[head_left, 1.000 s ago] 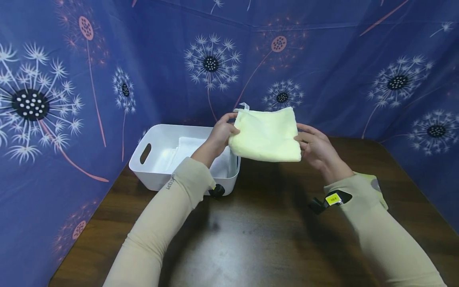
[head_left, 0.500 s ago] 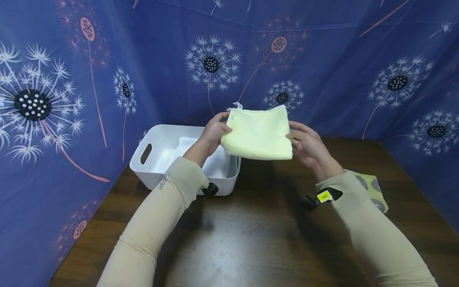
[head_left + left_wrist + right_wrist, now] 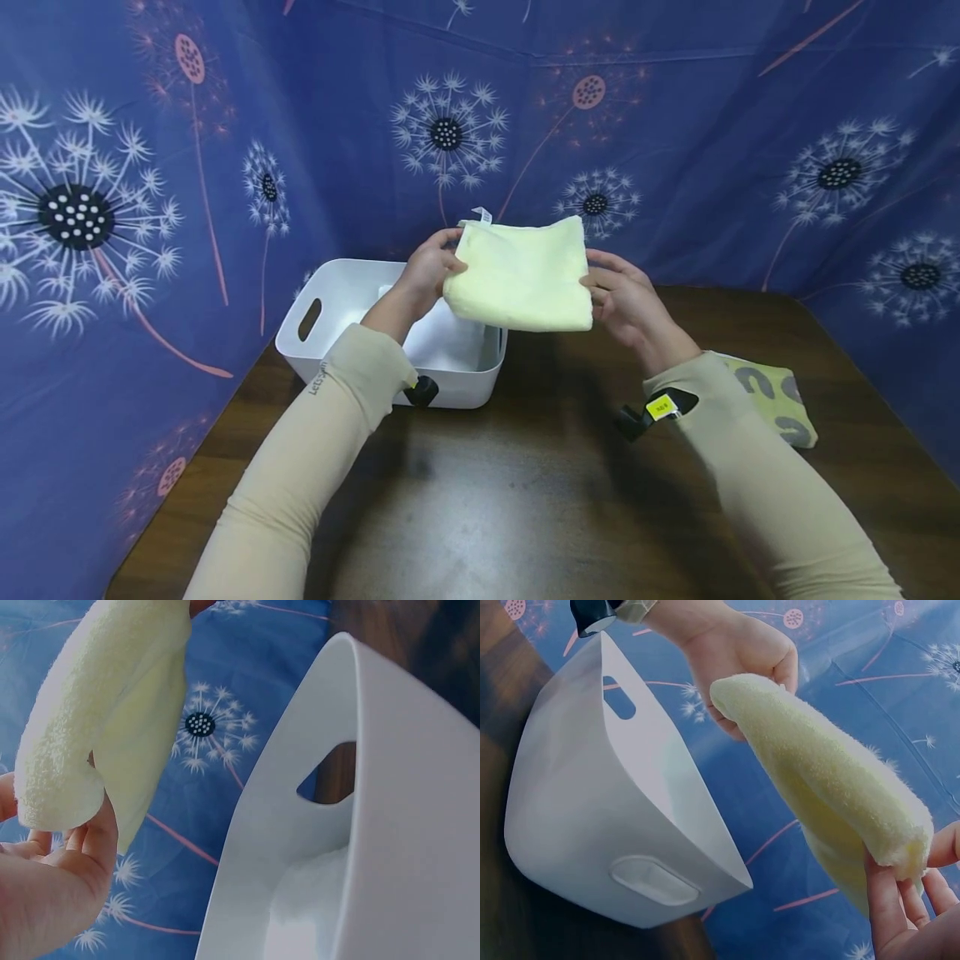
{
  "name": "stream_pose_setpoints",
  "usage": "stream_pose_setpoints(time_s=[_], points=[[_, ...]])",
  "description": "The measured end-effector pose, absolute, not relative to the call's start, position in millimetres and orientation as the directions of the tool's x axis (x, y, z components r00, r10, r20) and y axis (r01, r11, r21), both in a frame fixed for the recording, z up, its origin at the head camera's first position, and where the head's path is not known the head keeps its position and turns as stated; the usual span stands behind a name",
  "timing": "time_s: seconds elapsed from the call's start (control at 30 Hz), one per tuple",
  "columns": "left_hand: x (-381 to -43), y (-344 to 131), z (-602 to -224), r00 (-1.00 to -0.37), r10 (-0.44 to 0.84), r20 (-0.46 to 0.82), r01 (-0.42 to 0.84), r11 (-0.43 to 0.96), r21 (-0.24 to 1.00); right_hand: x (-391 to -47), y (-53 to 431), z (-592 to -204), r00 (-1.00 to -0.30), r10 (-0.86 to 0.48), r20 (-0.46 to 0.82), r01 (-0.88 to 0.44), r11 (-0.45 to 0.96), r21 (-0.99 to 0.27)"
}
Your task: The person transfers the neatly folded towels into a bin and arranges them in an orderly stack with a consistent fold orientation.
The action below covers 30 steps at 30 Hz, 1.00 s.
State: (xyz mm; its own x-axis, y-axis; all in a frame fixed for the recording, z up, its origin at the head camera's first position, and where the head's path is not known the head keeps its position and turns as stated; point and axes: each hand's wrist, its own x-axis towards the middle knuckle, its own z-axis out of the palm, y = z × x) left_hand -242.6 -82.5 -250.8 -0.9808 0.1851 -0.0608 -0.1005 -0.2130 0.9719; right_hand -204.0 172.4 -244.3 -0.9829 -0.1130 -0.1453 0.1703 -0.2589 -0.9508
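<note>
A folded pale yellow towel (image 3: 521,275) with a small white tag hangs in the air between my two hands. My left hand (image 3: 426,271) pinches its left edge, thumb on the near face. On the opposite edge my right hand (image 3: 626,300) grips with fingers and thumb, as the right wrist view also shows. Both wrist views show the towel (image 3: 105,697) from its folded side, with a rounded fold along it. Below and left of it stands a white plastic bin (image 3: 330,367) with oval handle holes, partly covered by my left forearm. White cloth-like material (image 3: 450,333) lies inside.
A folded yellow-green cloth with grey shapes (image 3: 776,400) lies on the table at the right, partly behind my right sleeve. The dark wooden table (image 3: 487,483) meets a blue dandelion-print curtain (image 3: 510,150) at the back and sides.
Both hands have moved left with the towel, bringing it farther over the bin's right end. More of the patterned cloth at the right now shows past my right sleeve.
</note>
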Motion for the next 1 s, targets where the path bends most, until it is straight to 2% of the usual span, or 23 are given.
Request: stream_pose_setpoints(time_s=[0.33,1.0], points=[[-245.5,-98.9,-251.5,-0.983,0.170,-0.069,-0.105,-0.212,0.972,-208.5,155.5,-247.6,-0.979,-0.134,-0.153,0.187,-0.298,-0.936],[-243.8,-139.4,-250.3,-0.976,0.188,-0.112,-0.134,-0.113,0.984,-215.3,119.3,-256.5,-0.977,-0.124,-0.174,0.201,-0.259,-0.945]])
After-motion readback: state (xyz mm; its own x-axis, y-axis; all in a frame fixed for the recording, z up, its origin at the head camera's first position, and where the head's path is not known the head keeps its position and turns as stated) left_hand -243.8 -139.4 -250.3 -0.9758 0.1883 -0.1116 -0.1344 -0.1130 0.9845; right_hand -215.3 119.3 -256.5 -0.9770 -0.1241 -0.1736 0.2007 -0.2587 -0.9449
